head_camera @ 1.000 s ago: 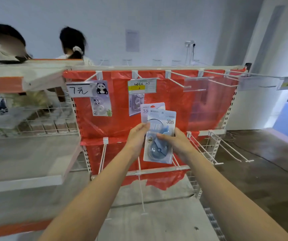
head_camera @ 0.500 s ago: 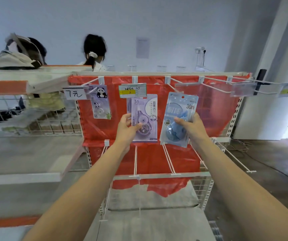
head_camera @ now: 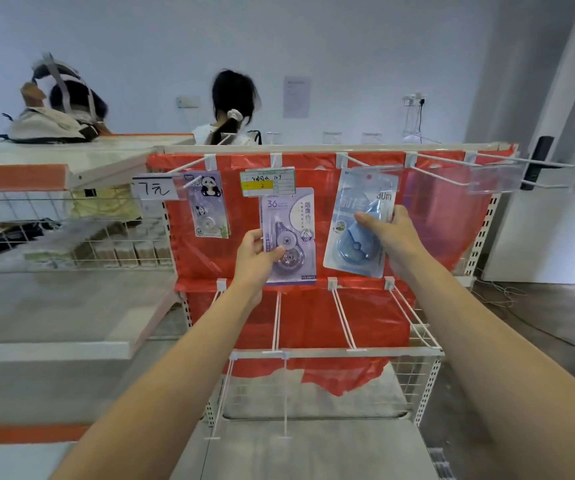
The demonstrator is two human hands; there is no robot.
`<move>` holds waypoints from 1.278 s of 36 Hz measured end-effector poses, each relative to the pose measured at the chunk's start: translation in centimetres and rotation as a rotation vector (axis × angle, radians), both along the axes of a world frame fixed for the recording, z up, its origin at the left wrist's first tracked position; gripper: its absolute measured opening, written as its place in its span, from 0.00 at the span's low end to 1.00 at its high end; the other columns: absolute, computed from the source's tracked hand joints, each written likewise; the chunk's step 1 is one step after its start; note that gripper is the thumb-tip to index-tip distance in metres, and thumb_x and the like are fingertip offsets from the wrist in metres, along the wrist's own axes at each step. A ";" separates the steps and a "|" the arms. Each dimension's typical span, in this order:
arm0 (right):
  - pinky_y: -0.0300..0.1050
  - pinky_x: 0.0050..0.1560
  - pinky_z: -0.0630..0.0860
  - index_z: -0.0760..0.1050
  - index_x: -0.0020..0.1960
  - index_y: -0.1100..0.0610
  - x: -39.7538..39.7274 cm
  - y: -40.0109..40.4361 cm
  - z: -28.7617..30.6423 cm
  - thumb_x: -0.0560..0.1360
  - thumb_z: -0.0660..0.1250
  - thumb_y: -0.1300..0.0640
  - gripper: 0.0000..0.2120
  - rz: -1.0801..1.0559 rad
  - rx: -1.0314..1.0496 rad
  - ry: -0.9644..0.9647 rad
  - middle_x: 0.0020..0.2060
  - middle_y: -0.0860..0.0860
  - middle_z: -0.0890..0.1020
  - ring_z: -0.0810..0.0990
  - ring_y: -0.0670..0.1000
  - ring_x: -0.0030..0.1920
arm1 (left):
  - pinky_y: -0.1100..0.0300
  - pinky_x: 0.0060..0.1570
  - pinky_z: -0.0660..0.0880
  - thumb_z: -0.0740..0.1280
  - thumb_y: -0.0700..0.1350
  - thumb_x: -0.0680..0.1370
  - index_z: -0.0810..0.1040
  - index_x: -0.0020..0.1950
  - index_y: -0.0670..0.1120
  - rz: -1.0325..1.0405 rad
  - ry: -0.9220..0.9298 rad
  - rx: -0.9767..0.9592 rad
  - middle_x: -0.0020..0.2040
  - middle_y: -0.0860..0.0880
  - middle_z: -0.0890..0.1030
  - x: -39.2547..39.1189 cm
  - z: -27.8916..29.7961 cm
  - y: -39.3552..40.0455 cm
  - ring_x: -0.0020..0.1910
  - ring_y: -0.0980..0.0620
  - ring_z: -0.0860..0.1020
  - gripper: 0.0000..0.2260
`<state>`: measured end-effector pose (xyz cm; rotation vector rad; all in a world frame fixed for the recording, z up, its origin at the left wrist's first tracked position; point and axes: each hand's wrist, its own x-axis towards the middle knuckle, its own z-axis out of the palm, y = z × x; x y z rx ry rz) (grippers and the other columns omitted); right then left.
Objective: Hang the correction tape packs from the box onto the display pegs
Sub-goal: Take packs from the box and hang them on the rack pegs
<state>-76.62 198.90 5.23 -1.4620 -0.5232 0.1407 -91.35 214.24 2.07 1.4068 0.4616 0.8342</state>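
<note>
My left hand (head_camera: 256, 252) pinches the lower left of a purple correction tape pack (head_camera: 288, 233), held upright just under the yellow price label of the second upper peg (head_camera: 275, 161). My right hand (head_camera: 388, 230) grips a blue correction tape pack (head_camera: 357, 223), tilted, its top edge up at the clear label holder of the third upper peg (head_camera: 352, 161). Whether either pack is threaded on its peg I cannot tell. A panda pack (head_camera: 208, 206) hangs on the first peg at the left. The box is out of view.
The red-backed display rack (head_camera: 445, 209) has more bare white pegs to the right (head_camera: 452, 168) and a lower row (head_camera: 341, 313). A wire basket shelf (head_camera: 71, 237) stands at the left. Two people stand behind the rack.
Both hands have split the two packs apart and lifted them to the upper pegs. The camera has moved closer to the rack.
</note>
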 end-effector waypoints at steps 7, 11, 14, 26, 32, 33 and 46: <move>0.58 0.60 0.75 0.71 0.51 0.54 0.0 -0.4 -1.1 0.70 0.75 0.57 0.15 0.020 0.022 0.045 0.56 0.57 0.79 0.79 0.57 0.57 | 0.47 0.61 0.75 0.66 0.30 0.76 0.70 0.61 0.42 0.010 0.004 -0.022 0.50 0.46 0.80 -0.1 0.0 -0.1 0.52 0.47 0.79 0.16; 0.58 0.59 0.76 0.72 0.51 0.54 0.0 -0.9 -1.1 0.71 0.74 0.57 0.13 0.007 0.008 0.044 0.55 0.57 0.80 0.80 0.58 0.56 | 0.48 0.60 0.75 0.65 0.31 0.77 0.70 0.59 0.43 -0.003 0.005 -0.026 0.49 0.47 0.80 0.0 -0.1 -0.3 0.52 0.47 0.79 0.14; 0.55 0.57 0.78 0.73 0.49 0.54 0.4 -0.8 -0.7 0.71 0.75 0.54 0.12 -0.035 -0.039 0.003 0.49 0.54 0.81 0.81 0.56 0.53 | 0.48 0.59 0.76 0.65 0.30 0.77 0.69 0.58 0.43 -0.013 -0.003 -0.026 0.46 0.49 0.80 0.1 0.1 -0.5 0.50 0.48 0.79 0.14; 0.53 0.60 0.74 0.67 0.63 0.57 0.3 0.2 -0.8 0.72 0.71 0.45 0.26 -0.135 -0.264 -0.102 0.57 0.55 0.78 0.77 0.57 0.58 | 0.52 0.53 0.76 0.64 0.29 0.76 0.70 0.49 0.49 0.010 -0.088 -0.026 0.47 0.47 0.80 -0.3 -0.2 0.1 0.49 0.49 0.79 0.15; 0.54 0.60 0.74 0.67 0.62 0.57 0.3 0.3 -1.0 0.73 0.71 0.46 0.25 -0.133 -0.255 -0.101 0.56 0.55 0.78 0.77 0.56 0.57 | 0.49 0.58 0.76 0.66 0.31 0.76 0.72 0.52 0.49 0.011 -0.088 -0.019 0.46 0.48 0.81 -0.3 0.3 0.5 0.48 0.49 0.80 0.14; 0.54 0.60 0.74 0.67 0.62 0.56 0.3 0.3 -1.0 0.73 0.71 0.45 0.25 -0.128 -0.256 -0.102 0.56 0.54 0.78 0.77 0.56 0.57 | 0.49 0.58 0.76 0.66 0.31 0.77 0.72 0.53 0.48 0.016 -0.092 -0.029 0.46 0.48 0.81 -0.2 0.3 0.5 0.47 0.49 0.80 0.13; 0.55 0.53 0.79 0.71 0.59 0.60 2.8 -0.1 -3.1 0.56 0.73 0.27 0.46 0.011 -0.217 -0.071 0.48 0.55 0.82 0.81 0.58 0.50 | 0.53 0.54 0.75 0.70 0.43 0.77 0.77 0.51 0.45 0.123 0.038 -0.054 0.50 0.48 0.81 1.3 -0.2 2.2 0.52 0.48 0.79 0.06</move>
